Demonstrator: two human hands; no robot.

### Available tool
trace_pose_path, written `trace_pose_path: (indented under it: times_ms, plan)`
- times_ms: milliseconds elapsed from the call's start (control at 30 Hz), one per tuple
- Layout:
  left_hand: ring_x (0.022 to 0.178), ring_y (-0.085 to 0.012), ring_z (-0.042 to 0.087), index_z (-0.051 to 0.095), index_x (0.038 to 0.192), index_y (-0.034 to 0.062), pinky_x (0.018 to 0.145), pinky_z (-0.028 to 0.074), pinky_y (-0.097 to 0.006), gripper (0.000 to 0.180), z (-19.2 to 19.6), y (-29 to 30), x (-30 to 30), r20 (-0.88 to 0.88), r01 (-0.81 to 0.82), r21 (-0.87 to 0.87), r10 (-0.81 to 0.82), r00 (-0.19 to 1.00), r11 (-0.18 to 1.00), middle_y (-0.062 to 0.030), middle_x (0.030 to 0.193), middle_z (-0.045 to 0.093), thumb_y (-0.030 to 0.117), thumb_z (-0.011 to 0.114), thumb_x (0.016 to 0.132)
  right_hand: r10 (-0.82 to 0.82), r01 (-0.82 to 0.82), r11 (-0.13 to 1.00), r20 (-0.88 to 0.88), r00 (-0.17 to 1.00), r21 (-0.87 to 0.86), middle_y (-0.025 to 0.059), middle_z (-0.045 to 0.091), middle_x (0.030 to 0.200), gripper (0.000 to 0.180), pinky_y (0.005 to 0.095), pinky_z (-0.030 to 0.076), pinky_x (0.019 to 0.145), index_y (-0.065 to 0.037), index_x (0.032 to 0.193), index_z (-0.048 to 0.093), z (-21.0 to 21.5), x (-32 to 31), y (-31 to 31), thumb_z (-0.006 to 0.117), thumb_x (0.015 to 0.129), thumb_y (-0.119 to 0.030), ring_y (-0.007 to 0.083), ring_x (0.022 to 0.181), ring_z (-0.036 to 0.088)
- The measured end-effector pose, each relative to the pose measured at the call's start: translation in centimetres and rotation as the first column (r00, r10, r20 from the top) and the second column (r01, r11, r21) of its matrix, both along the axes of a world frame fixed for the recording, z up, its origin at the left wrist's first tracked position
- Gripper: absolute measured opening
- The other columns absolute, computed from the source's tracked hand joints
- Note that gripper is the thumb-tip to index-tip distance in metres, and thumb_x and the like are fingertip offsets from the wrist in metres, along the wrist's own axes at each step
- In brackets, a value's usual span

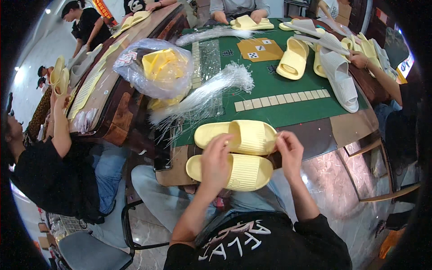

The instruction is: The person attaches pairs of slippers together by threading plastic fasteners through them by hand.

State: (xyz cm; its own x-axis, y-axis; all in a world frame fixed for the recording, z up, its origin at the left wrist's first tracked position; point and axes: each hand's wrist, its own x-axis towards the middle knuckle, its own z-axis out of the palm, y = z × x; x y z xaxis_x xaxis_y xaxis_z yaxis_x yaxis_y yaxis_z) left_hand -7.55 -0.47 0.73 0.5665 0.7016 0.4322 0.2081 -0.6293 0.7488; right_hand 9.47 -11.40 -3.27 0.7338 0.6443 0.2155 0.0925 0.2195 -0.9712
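Slippers (246, 170), a yellow pair abreast at the near table edge (348, 130), toes toward three o'clock, presumably for two-handed reach. Left hand (216, 157) toward nine, fingers curled over the far slipper (253, 136); no telling whether gripping. Right hand (290, 150) at three, fingertips close at that slipper's toe, pinch unclear. Clear strands (220, 90) at eleven, likely for ready reach.

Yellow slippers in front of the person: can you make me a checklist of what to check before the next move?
1. Two slippers side by side: ok, far slipper and near slipper.
2. Both pointing the same way: ok.
3. Right hand at the far slipper's right end: ok.
4. Near slipper wholly on the table: not ok, it seems to stick out past the edge.
5. White strands nearby: ok, beyond the slippers.
6. Left hand gripping anything: cannot tell.
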Motion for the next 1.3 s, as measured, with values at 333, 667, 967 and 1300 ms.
trace_pose_path:
  times_ms: [333,667,967,1300]
  plan:
    - [0.078,-0.0327,0.057,0.056,0.090,0.0028,0.066,0.047,-0.041,0.020,-2.7,-2.4,1.1,-0.184,0.177,0.185,-0.143,0.973,0.967,-0.0111,0.089,0.055,-0.005,0.052,0.072,-0.177,0.181,0.982,0.076,0.981,-0.046,0.0002,0.055,0.079,0.014,0.0194,0.041,0.060,-0.001,0.098,0.058,-2.6,3.8,0.1,0.052,0.092,-0.011,0.0063,0.067,0.050]
    - [0.081,-0.0286,0.057,0.054,0.092,0.0012,0.072,0.045,-0.033,0.013,11.8,4.8,-3.4,0.015,-0.042,0.398,0.040,0.999,0.916,-0.0151,0.086,0.056,0.004,0.050,0.080,-0.153,0.154,0.987,-0.022,0.988,0.054,0.0009,0.056,0.079,0.014,0.0198,0.043,0.062,-0.002,0.097,0.059,-3.3,4.4,-0.6,0.051,0.093,-0.013,0.0064,0.068,0.051]
    - [0.106,-0.0329,0.055,0.050,0.126,0.0054,0.090,0.042,-0.039,0.046,27.0,32.6,-16.3,0.162,-0.538,0.813,0.802,0.575,0.222,-0.0181,0.125,0.052,0.023,0.056,0.084,-0.014,0.016,0.999,-0.058,0.998,0.046,0.0014,0.058,0.078,0.012,0.0213,0.045,0.062,-0.001,0.098,0.058,-2.0,3.7,0.9,0.053,0.091,-0.010,0.0074,0.068,0.054]
    - [0.113,-0.0333,0.052,0.059,0.109,-0.0002,0.094,0.042,-0.038,0.029,13.5,12.7,-6.0,-0.090,-0.190,0.711,0.356,0.930,0.677,-0.0175,0.123,0.053,-0.002,0.058,0.080,-0.632,0.810,0.580,0.579,0.515,-0.088,0.0202,0.055,0.113,0.038,0.0385,0.038,0.093,0.002,0.118,0.051,-2.6,23.0,-3.8,0.058,0.084,-0.014,0.0304,0.105,0.051]
